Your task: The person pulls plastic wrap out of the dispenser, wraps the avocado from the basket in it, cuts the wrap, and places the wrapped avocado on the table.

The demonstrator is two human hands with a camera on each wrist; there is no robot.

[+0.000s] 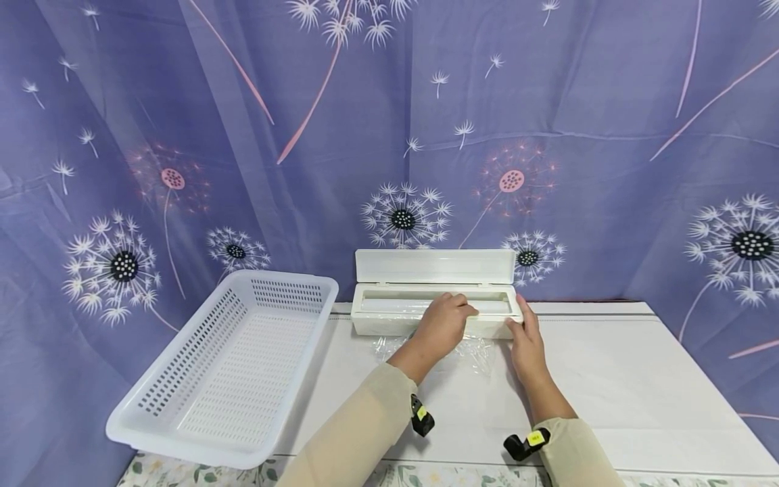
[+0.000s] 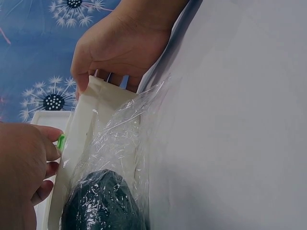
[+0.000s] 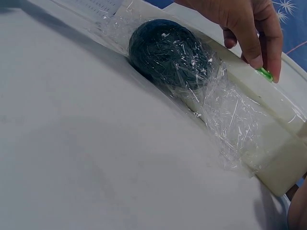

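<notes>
A white cling film dispenser (image 1: 380, 325) lies lengthwise on the table, its lid (image 1: 435, 266) raised at the back and a pale film roll (image 1: 392, 306) inside. Between thumb and finger, my left hand (image 1: 439, 330) pinches a small green slide cutter (image 3: 265, 74) at the dispenser's edge. My right hand (image 1: 528, 341) grips the dispenser's right end. Clear film (image 1: 481, 352) hangs over the front onto the table. Against the dispenser's front sits a dark green rounded thing (image 3: 168, 55) under film; its kind is unclear, and my left arm mostly hides it in the head view.
A white perforated plastic basket (image 1: 274, 433) stands on the left of the table. White paper-like covering (image 1: 639, 392) spreads over the tabletop, with a floral cloth (image 1: 450, 475) along the front edge. A purple dandelion-print curtain (image 1: 341, 189) hangs right behind the dispenser.
</notes>
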